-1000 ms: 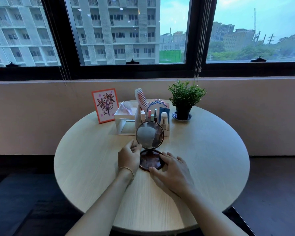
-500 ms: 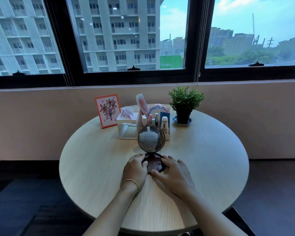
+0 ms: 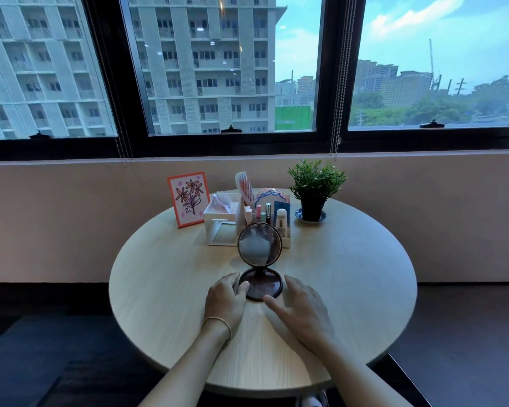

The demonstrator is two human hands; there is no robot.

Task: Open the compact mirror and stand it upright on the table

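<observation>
Nearly done: mirror open and standing

Already the compact mirror (image 3: 260,267) is open and set near the middle of the round worktop (image 3: 350,274). Its dark base half lies flat on the wood, and the lid half rises from the far edge of the base, roughly upright, glass facing the near side.

Both hands flank the base. The left hand (image 3: 226,298) rests palm down on the worktop, fingers loosely curled, with fingertips touching the left rim of the base. The right hand (image 3: 299,304) lies flat with fingers spread, the thumb near the front rim and a finger beside the right rim; whether these actually touch the base is hard to tell. Neither hand pinches or lifts anything.

Beyond the mirror, on the far side, stand a white organiser (image 3: 227,224) with cosmetics, a flower card (image 3: 188,198) to its left and a potted plant (image 3: 315,190) to its right.

By my judgement, opening and standing are accomplished. What seems left is only to take the hands away and see that the mirror stays up unaided.
</observation>
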